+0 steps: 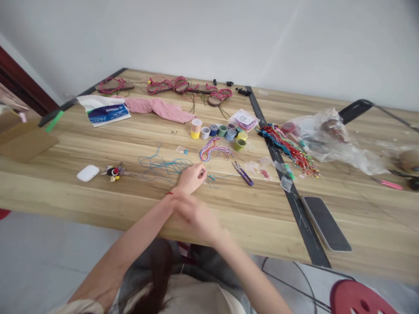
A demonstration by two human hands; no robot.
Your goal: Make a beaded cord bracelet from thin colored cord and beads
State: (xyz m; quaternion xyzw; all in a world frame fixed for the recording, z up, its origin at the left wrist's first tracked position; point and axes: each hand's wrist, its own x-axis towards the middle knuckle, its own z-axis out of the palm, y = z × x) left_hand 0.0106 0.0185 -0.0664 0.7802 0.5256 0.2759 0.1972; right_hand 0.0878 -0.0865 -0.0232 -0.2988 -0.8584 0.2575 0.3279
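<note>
My left hand (pixel 193 178) rests on the wooden table with its fingers curled, beside a tangle of blue threads (pixel 163 165); what its fingers hold, if anything, is too small to make out. A red string (pixel 169 193) circles the left wrist. My right hand (pixel 199 217), smeared by motion, is at the left wrist and its fingers cannot be made out. Small turquoise beads (pixel 211 177) lie just right of my left hand. Farther right are purple-handled thread snips (pixel 242 173). A bundle of pink, white and purple cords (pixel 214 149) lies behind the hand.
Thread spools (pixel 221 131) stand behind the cords. Strappy sandals (pixel 159 86) line the back. A phone (pixel 326 223), colourful strings (pixel 293 150) and plastic bags (pixel 340 139) lie to the right. A white case (pixel 88 173) and a small figure (pixel 114 172) are at left.
</note>
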